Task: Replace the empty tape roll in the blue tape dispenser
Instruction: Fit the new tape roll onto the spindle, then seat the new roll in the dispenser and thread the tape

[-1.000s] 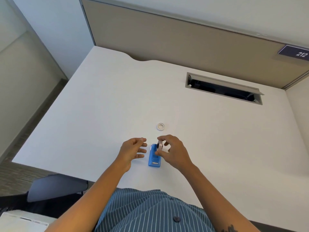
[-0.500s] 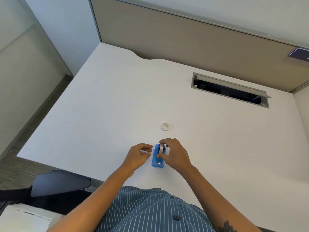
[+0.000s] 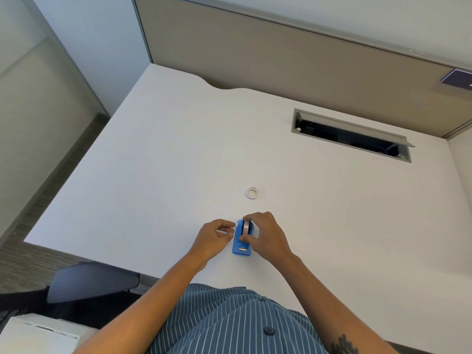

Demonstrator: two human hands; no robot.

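The blue tape dispenser [image 3: 241, 245] stands on the white desk [image 3: 178, 162] near its front edge. A tape roll [image 3: 246, 227] sits upright in the dispenser's cradle, and my right hand [image 3: 268, 236] pinches it from above and from the right side. My left hand [image 3: 214, 237] is curled against the dispenser's left side, fingertips touching its wall. A small empty white tape core [image 3: 252, 193] lies flat on the desk a little beyond the dispenser.
A rectangular cable slot [image 3: 352, 135] with a raised flap is cut into the desk at the back right. A beige partition [image 3: 281, 60] runs behind the desk. A dark chair part [image 3: 92, 279] sits below the desk's front left edge.
My right hand lowered the tape roll from above the dispenser down into its cradle. My left hand closed in against the dispenser's left side.
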